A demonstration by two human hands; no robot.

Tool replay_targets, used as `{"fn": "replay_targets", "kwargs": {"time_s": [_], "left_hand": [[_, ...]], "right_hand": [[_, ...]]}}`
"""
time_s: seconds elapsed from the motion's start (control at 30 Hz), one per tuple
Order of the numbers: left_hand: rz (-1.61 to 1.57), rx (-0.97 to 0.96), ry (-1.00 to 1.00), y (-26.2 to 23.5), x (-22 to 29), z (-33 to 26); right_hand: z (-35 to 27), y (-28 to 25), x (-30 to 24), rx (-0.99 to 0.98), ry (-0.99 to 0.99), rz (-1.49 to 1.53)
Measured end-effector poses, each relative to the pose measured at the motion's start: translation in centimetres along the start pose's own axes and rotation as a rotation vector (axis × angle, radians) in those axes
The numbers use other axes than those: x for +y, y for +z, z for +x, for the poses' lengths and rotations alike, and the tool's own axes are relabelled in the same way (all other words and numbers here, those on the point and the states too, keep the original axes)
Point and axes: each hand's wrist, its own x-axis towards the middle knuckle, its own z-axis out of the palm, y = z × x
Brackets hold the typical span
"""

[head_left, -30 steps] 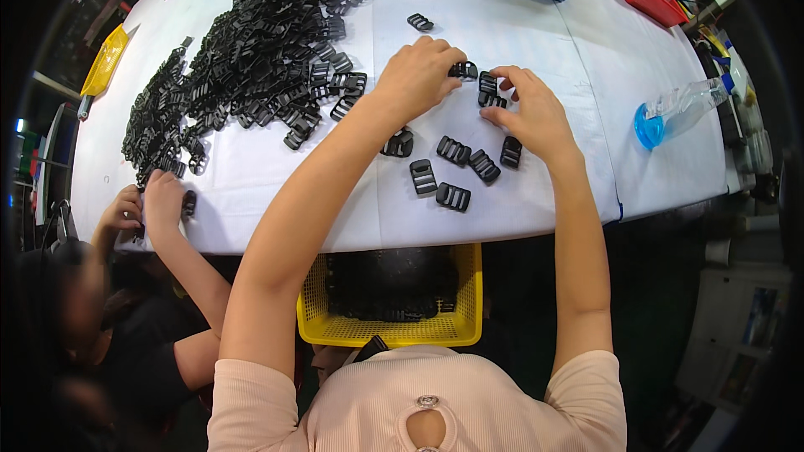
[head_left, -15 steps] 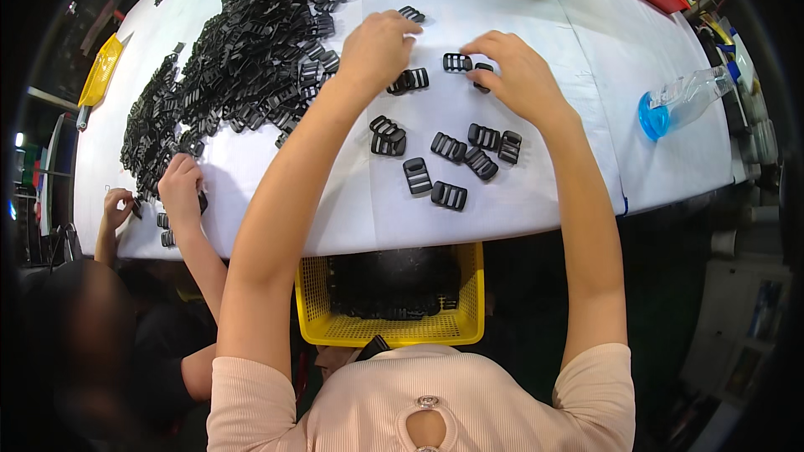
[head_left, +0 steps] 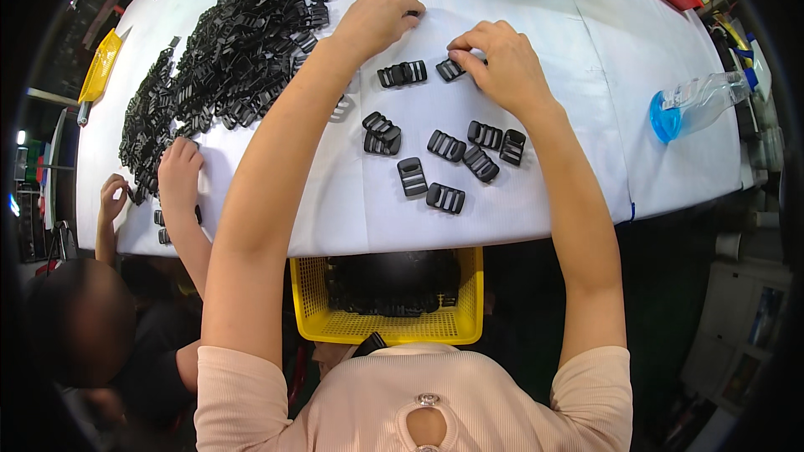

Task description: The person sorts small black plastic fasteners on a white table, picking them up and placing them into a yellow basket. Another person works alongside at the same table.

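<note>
My left hand reaches to the far middle of the white table, its fingertips closed on a black plastic buckle that they mostly cover. To the right, my right hand pinches at a black slotted buckle; a dark part shows between thumb and forefinger, and I cannot tell whether it is a second buckle. Close by, between my arms, lie overlapping buckles. Nearer me are several more loose ones, among them a stacked pair, a group and a single buckle.
A big heap of black buckles covers the table's left. Under the front edge sits a yellow basket holding black pieces. At right lies a clear bottle with blue liquid. Baskets line the far edge. A co-worker's hands work at the left.
My left hand has moved slightly up and closed over the buckle that lay beside it. My right hand's fingers have come together at the buckles, and the nearer one there is no longer separate.
</note>
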Motion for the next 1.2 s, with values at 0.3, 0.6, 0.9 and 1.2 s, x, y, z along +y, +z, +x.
{"fn": "replay_targets", "kwargs": {"time_s": [0.3, 0.6, 0.9, 1.2], "left_hand": [[-0.326, -0.069, -0.335, -3.1, 3.5, -3.8], [-0.462, -0.082, -0.123, -3.4, 7.8, -9.5], [-0.529, 0.169, -0.328, -5.5, 15.5, -21.1], [-0.604, 0.541, -0.639, -8.7, 11.2, -24.1]], "right_hand": [[-0.4, 0.4, 2.9, -0.056, 0.055, 0.389], [-3.7, 1.9, 0.9, -0.194, 0.04, 0.342], [-13.0, 2.5, -12.6, -0.036, 0.051, 0.365], [-13.1, -0.2, -17.5, -0.305, 0.19, 0.784]]}}
